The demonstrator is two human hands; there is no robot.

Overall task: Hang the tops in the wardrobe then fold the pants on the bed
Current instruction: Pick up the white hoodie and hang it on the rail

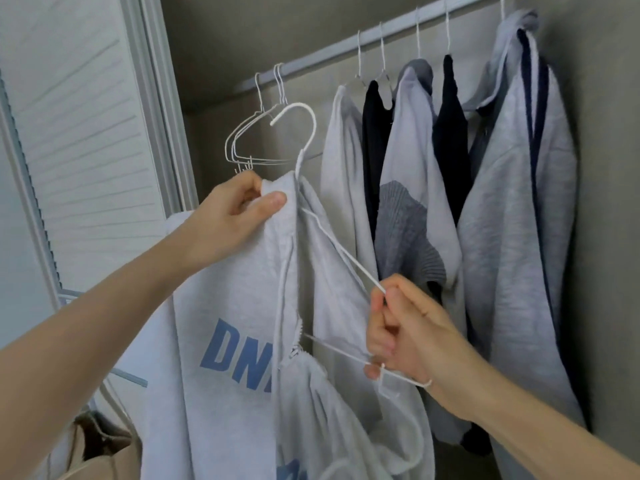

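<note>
While the left hand (239, 209) pinched the collar of the light grey sweatshirt (228, 341) between thumb and fingers, the right hand (398, 327) gripped the free shoulder end of the white wire hanger (341, 258), with its fingers curled around the wire. The sweatshirt, with blue letters on the chest, hung in front of the person, near and to the left of the tops already hanging (415, 202). The hanger was tilted, its long axis running from the hook (298, 116) at the upper left down to the right hand at the lower right. One end seemed to be inside the neck opening, and the other end was outside the cloth. The hook pointed up toward the rail (311, 60), which was farther away and higher, just beside the bare hangers (252, 140). I judged that the free end had to go into the sweatshirt first, and the right hand was the nearer one for this. Then the hook could be lifted to the rail, to the gap between the bare hangers and the hanging tops.
</note>
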